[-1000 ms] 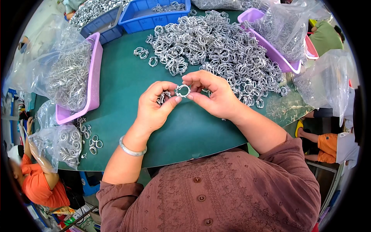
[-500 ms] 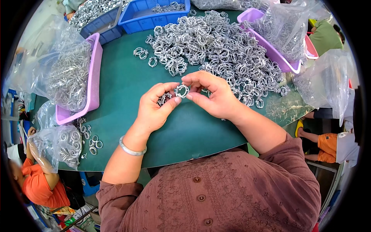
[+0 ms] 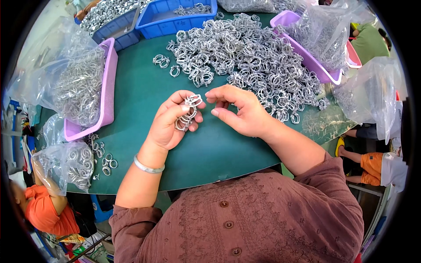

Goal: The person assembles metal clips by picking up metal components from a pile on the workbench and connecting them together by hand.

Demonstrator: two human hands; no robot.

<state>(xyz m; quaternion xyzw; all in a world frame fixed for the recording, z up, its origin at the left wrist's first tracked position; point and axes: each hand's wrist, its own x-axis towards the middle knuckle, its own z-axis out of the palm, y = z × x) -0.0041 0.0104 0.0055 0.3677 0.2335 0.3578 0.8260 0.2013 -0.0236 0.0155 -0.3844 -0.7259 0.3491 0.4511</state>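
Observation:
Several silvery metal rings with small lugs, like ring clamps [image 3: 191, 101], are gripped between the thumb and fingers of my left hand [image 3: 164, 125]. They stack in a slanting row, one ring's opening facing up at the top. Just to their right is my right hand [image 3: 247, 115], its thumb and forefinger apart with nothing between them; its other fingers are curled. A large heap of similar ring clamps [image 3: 237, 50] lies beyond both hands on the green tabletop [image 3: 210, 153]. A few loose rings [image 3: 174, 70] sit at the heap's left edge.
Left stands a purple basket [image 3: 109, 83] holding a plastic bag of rings, with another clear bag [image 3: 79, 162] nearer me. Blue bins [image 3: 175, 24] line the far edge. Another purple basket [image 3: 313, 65] is at the right. A person in orange [image 3: 48, 210] is at the left.
My hands have parted slightly. The ring that was between both hands is now in my left hand with the others, which has turned to show the row. My right fingers have come away.

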